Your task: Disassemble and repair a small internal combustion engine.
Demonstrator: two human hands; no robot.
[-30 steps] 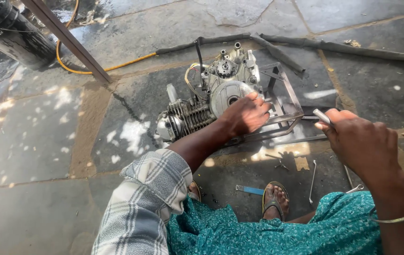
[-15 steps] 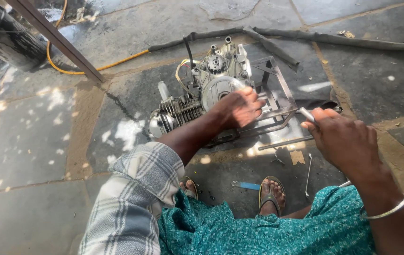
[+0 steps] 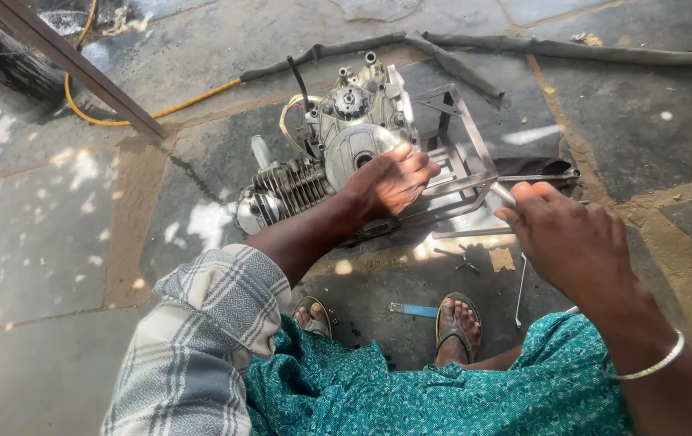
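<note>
Engine (image 3: 326, 161): lying on stone floor (image 3: 47, 242), set in metal frame (image 3: 459, 153). Left hand (image 3: 386, 184): fingers curled, pressed on engine's round side cover. Right hand (image 3: 572, 242): just right of engine, fist closed around thin metal tool (image 3: 506, 195).

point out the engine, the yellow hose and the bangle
engine (image 3: 354, 149): head view, on its round side cover
yellow hose (image 3: 192, 98): head view, on its straight run over the floor
bangle (image 3: 645, 370): head view, on the band at the wrist
</note>
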